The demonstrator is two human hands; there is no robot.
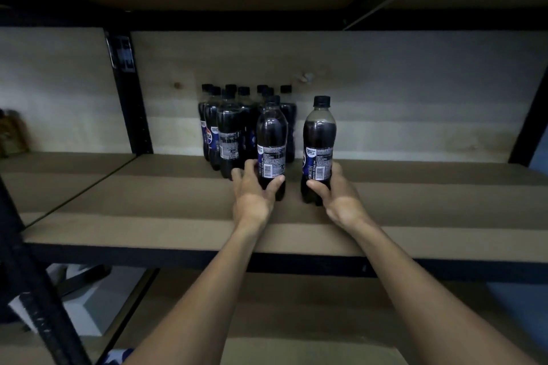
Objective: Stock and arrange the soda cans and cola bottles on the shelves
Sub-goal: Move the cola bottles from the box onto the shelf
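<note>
Left-hand bottle [271,142]: a cola bottle standing upright at the front right corner of the bottle cluster [228,127]. Whether it touches the cluster cannot be told.
Right-hand bottle [319,139]: upright, to the right of the cluster, a clear gap away from the left-hand bottle.
Left hand [252,192]: fingers and thumb wrap low around the left-hand bottle's body, at the label.
Right hand [341,201]: clamped low on the right-hand bottle the same way, thumb toward the cluster.
Why held so: a low grip likely keeps each base steady while it slides on the board. The hands work apart, one bottle each, probably to extend the cluster's front row rightward.
Contents: both bottles hold dark cola up to the shoulder, with clear air below black caps that are on. The cluster's bottles look equally full.
Cans: none visible.
Shelf board [148,216]: brown, carrying the cluster toward its back.
Back panel [385,83]: pale wood right behind the cluster.
Upright post [130,98]: black metal, left of the cluster.
Stage: judged mid-stocking.
</note>
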